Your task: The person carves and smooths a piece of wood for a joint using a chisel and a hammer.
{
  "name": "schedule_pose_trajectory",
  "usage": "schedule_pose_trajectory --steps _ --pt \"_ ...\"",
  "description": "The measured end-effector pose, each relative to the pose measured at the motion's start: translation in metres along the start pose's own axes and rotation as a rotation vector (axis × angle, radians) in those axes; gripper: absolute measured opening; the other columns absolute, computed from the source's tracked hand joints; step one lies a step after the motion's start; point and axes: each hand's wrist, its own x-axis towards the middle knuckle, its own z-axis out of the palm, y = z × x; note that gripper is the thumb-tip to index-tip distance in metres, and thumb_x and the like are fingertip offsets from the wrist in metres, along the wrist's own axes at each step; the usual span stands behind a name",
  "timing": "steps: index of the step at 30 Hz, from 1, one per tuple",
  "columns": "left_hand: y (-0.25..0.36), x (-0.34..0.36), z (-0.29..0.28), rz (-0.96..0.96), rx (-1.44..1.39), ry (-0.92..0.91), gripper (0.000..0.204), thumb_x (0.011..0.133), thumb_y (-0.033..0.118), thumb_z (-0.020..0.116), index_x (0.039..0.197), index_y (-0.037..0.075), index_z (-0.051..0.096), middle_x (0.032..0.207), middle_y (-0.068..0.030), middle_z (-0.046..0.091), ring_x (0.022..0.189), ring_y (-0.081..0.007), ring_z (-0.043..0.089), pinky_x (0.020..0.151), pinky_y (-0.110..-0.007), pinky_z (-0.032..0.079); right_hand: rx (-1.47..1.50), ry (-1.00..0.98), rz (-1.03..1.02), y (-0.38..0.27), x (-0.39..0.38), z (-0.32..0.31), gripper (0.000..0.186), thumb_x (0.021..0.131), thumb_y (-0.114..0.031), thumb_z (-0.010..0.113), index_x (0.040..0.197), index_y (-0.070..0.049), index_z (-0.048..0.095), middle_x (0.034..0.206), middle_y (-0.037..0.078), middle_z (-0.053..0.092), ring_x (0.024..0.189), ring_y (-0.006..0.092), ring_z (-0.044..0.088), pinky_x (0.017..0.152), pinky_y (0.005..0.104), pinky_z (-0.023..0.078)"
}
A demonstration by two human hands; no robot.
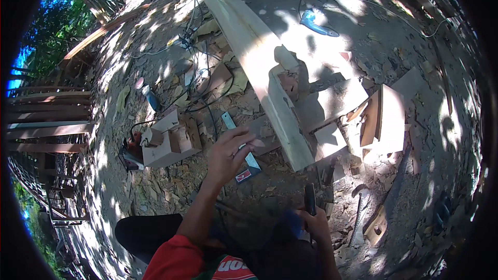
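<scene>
My left hand (228, 156) reaches forward with fingers stretched out, above a flat metal strip tool (251, 162) with a red-and-white label near its lower end. The hand covers the strip's middle, and I cannot tell whether it touches it. My right hand (317, 224) is closed round a dark-handled tool (310, 200) held upright close to my body; its kind does not show. Ahead of both hands a long thick wooden beam (244, 33) slants away to the upper left, its near end between and beyond them.
Cut wooden blocks (175, 142) lie at the left, with more wood pieces (390, 119) at the right. A handsaw (376, 225) rests near right. Blue power tools (314, 24) and loose cables (208, 67) lie farther out among dry leaves on dirt.
</scene>
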Motion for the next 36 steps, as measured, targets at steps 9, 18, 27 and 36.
schedule_pose_trajectory --steps 9,18,27,36 --pt "0.075 0.064 0.044 0.526 0.27 -0.185 0.046 0.069 0.007 0.079 0.111 0.023 0.075 0.085 0.0006 0.057 0.081 -0.0189 0.06 0.069 -0.036 0.053 0.1 0.012 -0.068 -0.019 0.004 -0.011 0.03 0.085 -0.026 0.08 0.099 0.0 0.07 0.067 -0.001 0.059 0.054 0.0077 0.056 0.05 0.0251 0.044" --pt "0.089 0.05 0.069 0.387 0.261 -0.374 0.043 0.079 0.014 0.078 0.121 0.015 0.071 0.101 -0.0067 0.063 0.091 -0.0252 0.061 0.083 -0.04 0.051 0.173 0.177 -0.18 -0.035 0.005 -0.032 0.031 0.086 -0.025 0.079 0.101 0.001 0.071 0.071 0.001 0.065 0.059 0.0064 0.058 0.053 0.0242 0.045" --pt "0.114 0.039 0.081 0.119 0.316 -0.212 0.074 0.071 0.041 0.088 0.128 0.001 0.061 0.118 -0.0146 0.06 0.108 -0.0328 0.055 0.091 -0.043 0.046 0.468 0.304 -0.461 -0.102 0.015 -0.011 0.019 0.092 -0.015 0.073 0.104 0.0 0.073 0.078 -0.001 0.068 0.063 0.0045 0.056 0.055 0.0226 0.043" --pt "0.098 0.026 0.082 0.153 0.321 -0.195 0.08 0.067 0.044 0.09 0.13 0.003 0.061 0.124 -0.012 0.058 0.116 -0.0362 0.053 0.099 -0.05 0.043 0.629 0.165 -0.331 -0.113 0.027 0.005 0.019 0.09 -0.017 0.074 0.098 0.0 0.073 0.059 -0.004 0.055 0.042 0.0032 0.043 0.04 0.0212 0.028"
